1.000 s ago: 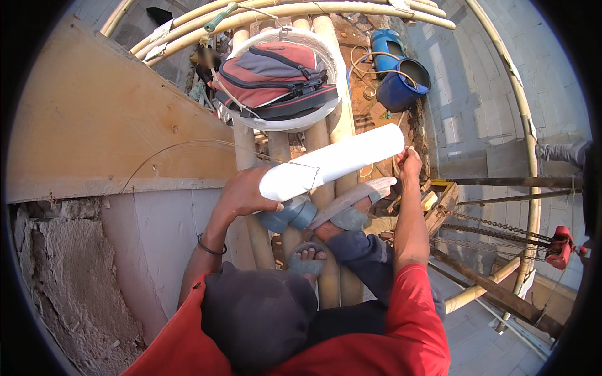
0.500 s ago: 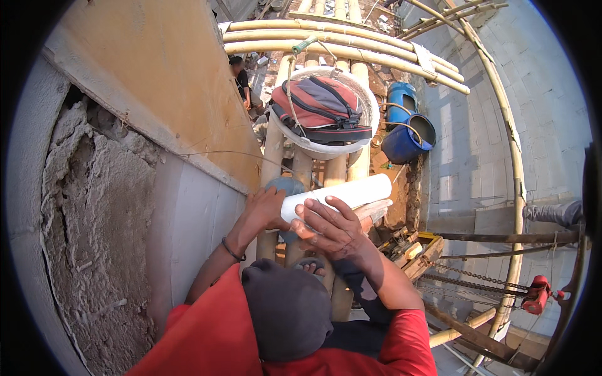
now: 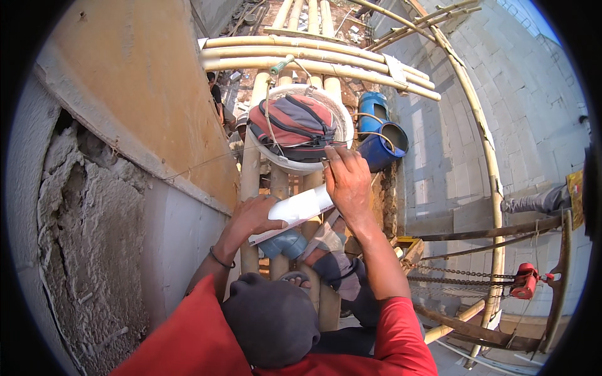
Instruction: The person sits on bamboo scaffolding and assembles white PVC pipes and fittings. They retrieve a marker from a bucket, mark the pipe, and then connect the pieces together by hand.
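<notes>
A short white plastic pipe [image 3: 296,210] lies aslant in front of me, with my left hand [image 3: 256,215] closed over its near left part. Beneath it is a blue-grey pipe fitting [image 3: 285,243], partly covered by the pipe. My right hand [image 3: 350,182] is raised beyond the pipe's far end, its fingers pinched together in front of the bucket. A thin wire [image 3: 204,164] runs from the wall on the left to these fingertips and appears held there. The red and grey bag [image 3: 295,122] rests in the white bucket [image 3: 347,113] just behind that hand.
Bamboo poles [image 3: 251,172] form the platform under me, and a bamboo rail [image 3: 301,56] crosses ahead. Blue drums [image 3: 384,147] stand to the right of the bucket. A red chain hoist [image 3: 525,280] hangs at right. A rough plastered wall [image 3: 94,238] is close at left.
My right hand has left the pipe and moved up toward the bucket, where it now pinches the wire. My left hand has shifted onto the pipe. The view has swung slightly right.
</notes>
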`<state>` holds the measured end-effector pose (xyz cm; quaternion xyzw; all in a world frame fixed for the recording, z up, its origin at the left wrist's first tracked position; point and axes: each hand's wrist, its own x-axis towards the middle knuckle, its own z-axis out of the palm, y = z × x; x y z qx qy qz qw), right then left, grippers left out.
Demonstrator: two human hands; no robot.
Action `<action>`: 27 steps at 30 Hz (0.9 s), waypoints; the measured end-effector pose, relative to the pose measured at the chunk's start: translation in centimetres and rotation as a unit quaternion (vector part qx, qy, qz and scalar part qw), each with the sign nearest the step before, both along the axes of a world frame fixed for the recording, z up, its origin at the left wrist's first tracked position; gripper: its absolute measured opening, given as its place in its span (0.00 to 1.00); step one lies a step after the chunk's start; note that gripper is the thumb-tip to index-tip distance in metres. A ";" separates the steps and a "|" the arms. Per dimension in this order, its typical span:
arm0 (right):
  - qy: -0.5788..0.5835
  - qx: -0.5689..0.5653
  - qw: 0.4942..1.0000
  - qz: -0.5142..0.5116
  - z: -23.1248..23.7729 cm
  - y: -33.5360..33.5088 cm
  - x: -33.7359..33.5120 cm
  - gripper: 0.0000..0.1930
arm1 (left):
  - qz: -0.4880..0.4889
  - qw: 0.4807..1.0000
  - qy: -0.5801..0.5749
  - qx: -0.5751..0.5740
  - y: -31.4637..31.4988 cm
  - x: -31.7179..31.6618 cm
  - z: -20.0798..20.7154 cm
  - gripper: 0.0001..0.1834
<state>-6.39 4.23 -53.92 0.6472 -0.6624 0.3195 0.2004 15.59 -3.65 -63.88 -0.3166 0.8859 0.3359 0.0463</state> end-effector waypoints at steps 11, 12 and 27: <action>-0.002 0.273 0.960 -0.056 -3.7 -10.0 -6.3 0.10 | 0.064 0.877 0.159 -0.448 -4.4 -13.1 4.7 0.05; -0.010 0.238 0.970 -0.043 -4.5 -10.2 -6.5 0.11 | 0.059 0.869 0.144 -0.470 -4.5 -13.8 5.2 0.04; -0.314 0.207 0.920 0.110 -2.9 -8.5 -8.9 0.10 | 0.079 0.856 0.117 -0.497 -5.9 -16.8 3.8 0.04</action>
